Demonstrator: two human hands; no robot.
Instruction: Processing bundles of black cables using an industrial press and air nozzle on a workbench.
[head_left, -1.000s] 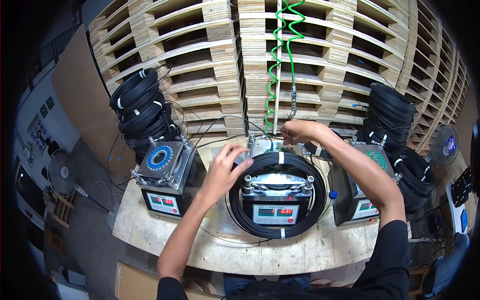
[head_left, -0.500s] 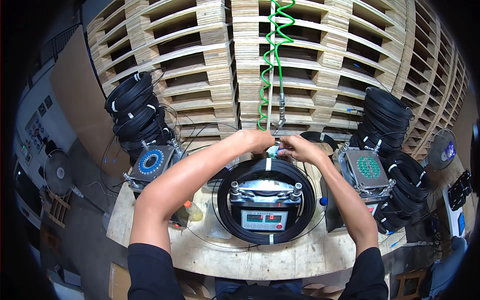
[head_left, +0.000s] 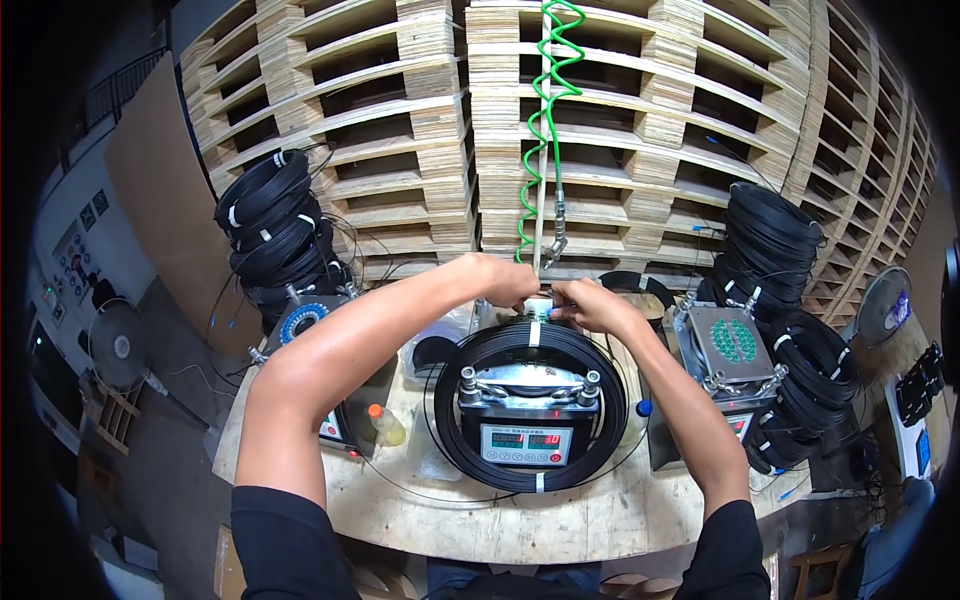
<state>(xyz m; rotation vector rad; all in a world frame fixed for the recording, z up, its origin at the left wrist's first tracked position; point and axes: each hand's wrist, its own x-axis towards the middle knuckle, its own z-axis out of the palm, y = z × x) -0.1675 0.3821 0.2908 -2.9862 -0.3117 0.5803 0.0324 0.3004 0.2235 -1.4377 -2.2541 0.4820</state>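
Note:
My left hand (head_left: 510,283) and my right hand (head_left: 592,305) meet beyond the far side of a coil of black cable (head_left: 613,420). Both have their fingers closed in a pinch. Between them shows a small bright whitish-blue patch; what the fingertips hold is too small to make out. White ties bind the coil, which lies around a machine (head_left: 528,446) with a lit red digital display and a metal clamp plate (head_left: 530,378) on top. One strand of cable loops out over the wooden tabletop (head_left: 470,535).
Similar machines stand left (head_left: 303,322) and right (head_left: 733,343), with stacked black cable coils (head_left: 265,225) behind. A small bottle with an orange cap (head_left: 386,425) stands left of the coil. A green spiral air hose (head_left: 560,90) hangs before stacked pallets (head_left: 400,120).
My left hand has shifted slightly left and down, and its elbow has swung outward, covering more of the left machine. My right hand stays close to the same spot, fingers pinched.

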